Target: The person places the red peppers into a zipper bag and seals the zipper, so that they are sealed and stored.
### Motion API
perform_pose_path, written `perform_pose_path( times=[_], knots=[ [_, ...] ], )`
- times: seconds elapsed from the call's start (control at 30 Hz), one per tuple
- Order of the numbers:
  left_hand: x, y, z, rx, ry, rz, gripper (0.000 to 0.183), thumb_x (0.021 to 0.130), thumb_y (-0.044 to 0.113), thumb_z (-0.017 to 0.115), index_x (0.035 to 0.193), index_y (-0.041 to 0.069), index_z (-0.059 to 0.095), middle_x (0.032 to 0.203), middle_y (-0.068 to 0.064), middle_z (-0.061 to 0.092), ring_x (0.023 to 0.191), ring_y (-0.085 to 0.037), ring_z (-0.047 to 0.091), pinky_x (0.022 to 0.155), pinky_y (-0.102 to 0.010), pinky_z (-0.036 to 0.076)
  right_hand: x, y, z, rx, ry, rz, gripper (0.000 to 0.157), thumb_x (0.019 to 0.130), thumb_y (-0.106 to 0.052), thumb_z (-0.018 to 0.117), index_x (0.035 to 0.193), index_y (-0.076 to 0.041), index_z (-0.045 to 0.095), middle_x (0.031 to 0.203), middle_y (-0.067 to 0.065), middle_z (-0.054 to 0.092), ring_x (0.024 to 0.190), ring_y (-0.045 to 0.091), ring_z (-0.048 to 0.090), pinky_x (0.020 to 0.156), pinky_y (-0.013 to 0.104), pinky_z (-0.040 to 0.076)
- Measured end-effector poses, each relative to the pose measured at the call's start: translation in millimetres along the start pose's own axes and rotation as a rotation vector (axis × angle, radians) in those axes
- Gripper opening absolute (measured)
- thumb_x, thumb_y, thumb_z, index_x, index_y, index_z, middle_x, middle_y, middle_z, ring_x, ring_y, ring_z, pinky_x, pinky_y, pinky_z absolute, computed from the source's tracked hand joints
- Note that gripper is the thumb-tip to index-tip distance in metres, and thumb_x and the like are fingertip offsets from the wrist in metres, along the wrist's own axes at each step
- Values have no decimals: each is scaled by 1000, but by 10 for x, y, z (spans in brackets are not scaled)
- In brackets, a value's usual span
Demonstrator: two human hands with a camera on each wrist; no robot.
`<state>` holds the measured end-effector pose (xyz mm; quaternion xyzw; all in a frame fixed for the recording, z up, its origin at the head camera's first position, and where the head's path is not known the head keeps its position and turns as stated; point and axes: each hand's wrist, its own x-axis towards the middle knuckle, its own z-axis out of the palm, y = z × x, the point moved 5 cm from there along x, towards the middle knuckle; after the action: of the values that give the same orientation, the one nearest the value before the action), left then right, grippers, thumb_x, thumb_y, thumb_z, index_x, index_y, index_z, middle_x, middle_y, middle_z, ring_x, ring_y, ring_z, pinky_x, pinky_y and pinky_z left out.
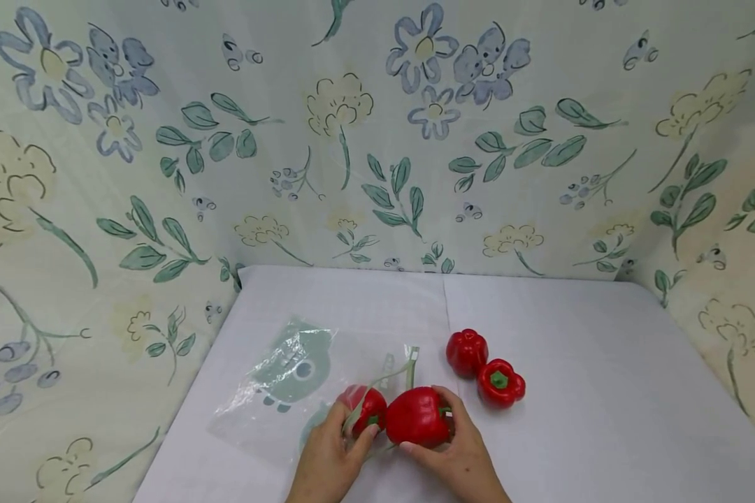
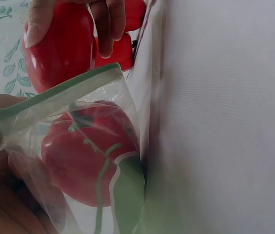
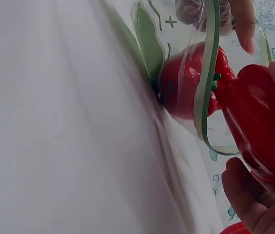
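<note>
Fabric (image 1: 176, 293) printed with blue, cream and green flowers hangs left, far and right of a white-cloth-covered tabletop (image 1: 591, 391). On the left lies a clear plastic bag with green printed figures and a green-edged mouth (image 1: 283, 367). The left hand (image 1: 330, 447) has its fingers curled, pinching the bag's mouth. Inside the bag, by that mouth, sits a glossy red bell pepper with a green stem (image 1: 374, 405). Right of it, the right hand (image 1: 462, 450) has its fingers parted around a larger-looking, elongated red bell pepper (image 1: 415, 417), held at the bag's opening (whether the two peppers touch, I cannot tell). Farther right, a rounded red pepper (image 1: 468, 353) lies just beside a nearer red pepper showing its green stem (image 1: 500, 385).
</note>
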<state>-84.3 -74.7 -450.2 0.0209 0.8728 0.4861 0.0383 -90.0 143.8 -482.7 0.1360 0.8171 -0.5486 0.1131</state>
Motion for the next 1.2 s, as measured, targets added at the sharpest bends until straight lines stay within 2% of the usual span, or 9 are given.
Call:
perform_pose_path(
  times=[0.2,0.47,0.8,1.2],
  knots=[
    [3,-3,4,-9,-9,-13,34,90,33,79,100,14,52,65,6,52,59,-4,49,54,-19,45,-6,-27,54,-53,-7,-23,124,48,-64,93,151,-23,37,144,10,53,123,30,56,84,52,61],
    [-8,-3,3,5,-6,-2,34,90,32,78,96,14,50,63,7,47,58,-3,46,53,-19,42,14,7,106,-28,-45,-26,124,52,-61,94,154,-23,35,151,11,48,129,35,53,84,53,60],
    [-27,-36,-2,-11,-56,-7,36,91,34,77,95,12,49,64,6,48,58,-4,48,53,-19,44,-5,20,191,-29,-100,-46,123,58,-58,94,156,-20,30,152,12,45,130,36,52,86,54,59],
    [-47,-46,52,10,-65,67,32,91,32,77,93,15,51,65,9,46,61,-1,47,55,-19,43,-7,152,268,-77,-122,-2,122,58,-61,92,155,-21,30,151,13,47,129,37,52,87,57,58]
  ],
)
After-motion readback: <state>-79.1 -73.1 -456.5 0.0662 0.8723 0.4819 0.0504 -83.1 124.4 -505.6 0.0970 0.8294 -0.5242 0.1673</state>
